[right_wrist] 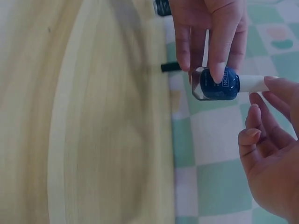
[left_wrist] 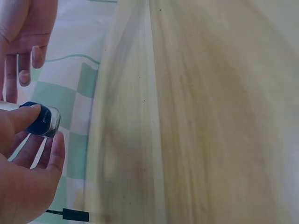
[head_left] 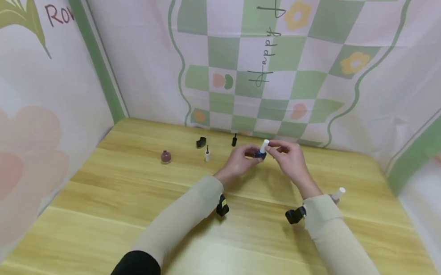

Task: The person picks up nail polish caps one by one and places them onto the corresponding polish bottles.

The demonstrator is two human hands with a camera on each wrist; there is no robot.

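My left hand [head_left: 241, 160] grips a bottle of dark blue nail polish [right_wrist: 219, 85] by its glass body, thumb on one side and fingers on the other. The fingertips of my right hand [head_left: 288, 159] pinch the bottle's white cap [right_wrist: 252, 83]. The cap sits against the bottle neck, so the brush is hidden. Both hands are raised over the far part of the table. In the left wrist view, the blue bottle [left_wrist: 42, 120] lies between the left thumb and fingers.
Left of the hands stand an uncapped mauve polish bottle [head_left: 166, 157], a white brush cap [head_left: 207, 156], a black brush cap [head_left: 234, 141] and a small black object [head_left: 201, 142]. A white-capped bottle [head_left: 339, 193] is partly behind the right sleeve. Patterned cloth [head_left: 253, 56] hangs behind the wooden table [head_left: 208, 252].
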